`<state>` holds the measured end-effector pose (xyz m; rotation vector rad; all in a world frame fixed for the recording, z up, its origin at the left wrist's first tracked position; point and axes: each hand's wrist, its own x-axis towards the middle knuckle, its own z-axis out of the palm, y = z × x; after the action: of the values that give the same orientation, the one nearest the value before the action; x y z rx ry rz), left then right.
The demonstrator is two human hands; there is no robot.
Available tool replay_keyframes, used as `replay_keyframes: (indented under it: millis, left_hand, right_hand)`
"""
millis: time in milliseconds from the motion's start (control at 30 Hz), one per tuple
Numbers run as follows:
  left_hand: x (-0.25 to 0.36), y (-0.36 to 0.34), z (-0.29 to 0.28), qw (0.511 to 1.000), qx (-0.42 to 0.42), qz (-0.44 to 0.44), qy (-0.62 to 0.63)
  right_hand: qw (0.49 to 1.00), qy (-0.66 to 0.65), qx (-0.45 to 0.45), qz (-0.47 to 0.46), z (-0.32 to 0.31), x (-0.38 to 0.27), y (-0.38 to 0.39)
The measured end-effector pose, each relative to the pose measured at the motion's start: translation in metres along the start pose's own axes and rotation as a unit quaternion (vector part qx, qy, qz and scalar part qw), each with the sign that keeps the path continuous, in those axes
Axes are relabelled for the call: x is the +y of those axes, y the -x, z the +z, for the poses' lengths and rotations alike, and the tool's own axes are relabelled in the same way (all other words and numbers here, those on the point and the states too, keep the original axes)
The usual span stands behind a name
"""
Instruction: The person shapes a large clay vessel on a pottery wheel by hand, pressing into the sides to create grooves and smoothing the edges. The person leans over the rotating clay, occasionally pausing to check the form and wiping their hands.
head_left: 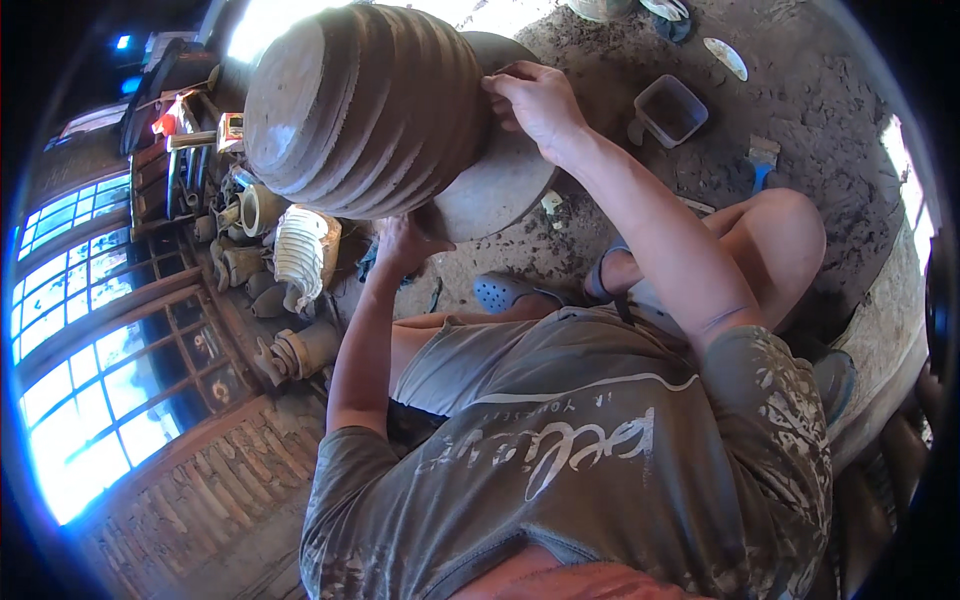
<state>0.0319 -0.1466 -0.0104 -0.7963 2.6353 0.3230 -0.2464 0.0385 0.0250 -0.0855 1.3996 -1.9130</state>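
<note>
A large grey-brown clay pot with deep ridges around its wall sits against a round flat disc. The pot's smooth, flat end faces left. My right hand is at the pot's right edge, thumb and fingers pinched together; what is between them, if anything, is too small to tell. Low on the pot's near side is my left hand, its thumb spread along the disc's edge. The pot partly hides that hand's other fingers.
A square plastic tub and a blue-handled brush lie on the clay-smeared floor at right. Left of the pot stand a white ribbed object, several small clay pots and a low wooden rack. Windows line the left.
</note>
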Motion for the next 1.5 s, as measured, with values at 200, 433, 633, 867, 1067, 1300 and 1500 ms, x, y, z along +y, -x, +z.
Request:
replay_keyframes:
  millis: [200, 433, 633, 867, 1067, 1300, 1500]
  left_hand:
    - [0.021, 0.011, 0.015, 0.997, 0.069, 0.025, -0.026]
    - [0.04, 0.017, 0.039, 0.99, 0.135, 0.025, 0.005]
    - [0.072, 0.019, 0.057, 0.976, 0.215, 0.014, 0.005]
    - [0.11, 0.015, 0.061, 0.974, 0.223, 0.002, 0.026]
    - [0.106, 0.005, 0.088, 0.977, 0.21, -0.015, 0.019]
    - [0.093, 0.022, 0.064, 0.967, 0.187, 0.037, 0.167]
    - [0.096, 0.047, 0.026, 0.826, -0.036, 0.099, 0.554]
  right_hand:
    - [1.0, 0.029, -0.004, 0.003, 0.0, -0.014, 0.0]
    - [0.999, -0.003, 0.016, 0.033, 0.005, -0.002, 0.023]
    - [0.997, -0.047, 0.035, 0.04, 0.011, 0.009, 0.039]
    - [0.989, -0.131, 0.069, 0.006, 0.023, 0.022, 0.054]
    - [0.985, -0.15, 0.079, -0.041, 0.043, 0.06, 0.073]
    - [0.968, 0.205, -0.053, -0.137, 0.012, 0.095, 0.106]
    - [0.884, 0.323, -0.199, -0.273, -0.023, 0.094, 0.103]
